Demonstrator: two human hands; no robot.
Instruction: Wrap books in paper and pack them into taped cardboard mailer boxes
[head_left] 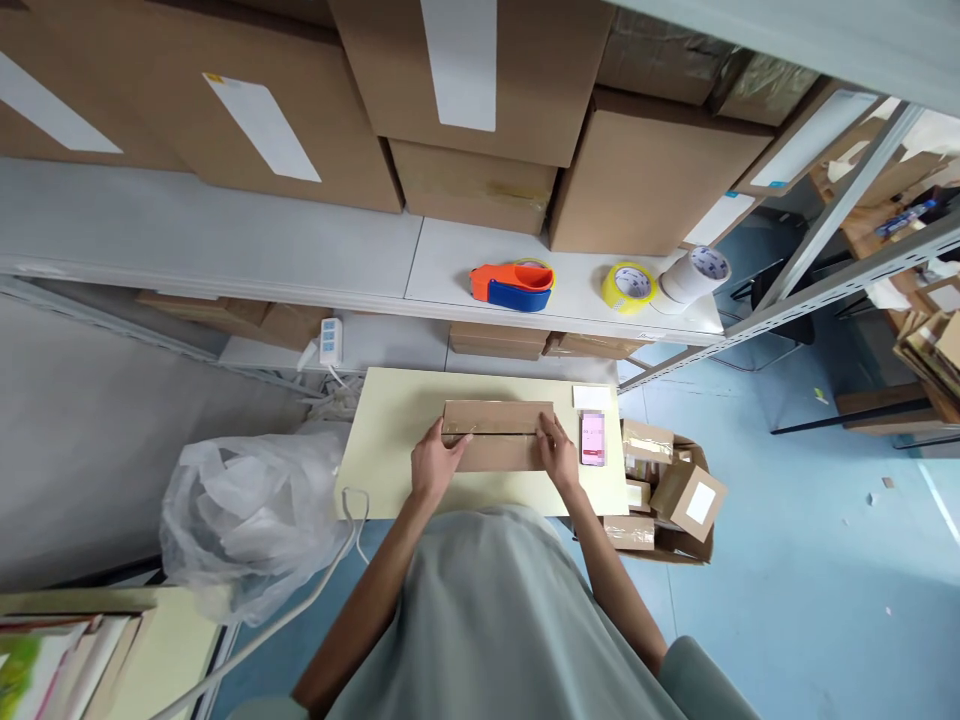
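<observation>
A small brown cardboard box (pixel 498 455) lies on the pale yellow table (pixel 397 400), its two top flaps meeting along a dark seam. My left hand (pixel 436 460) grips the box's left end, thumb on the top near the seam. At the right end, my right hand (pixel 558 452) holds it with fingers over the edge and top. Just right of that hand lies a phone (pixel 592 438) with a lit pinkish screen. A white card or pad (pixel 591 397) sits behind the phone.
On the grey shelf (pixel 300 240) ahead stand an orange-and-blue tape dispenser (pixel 513 286), a yellow tape roll (pixel 628 287) and a white roll (pixel 697 275), below large cartons (pixel 480 80). A carton of small boxes (pixel 667 490) stands right; a plastic bag (pixel 247 510) hangs left, near a white cable (pixel 300 605).
</observation>
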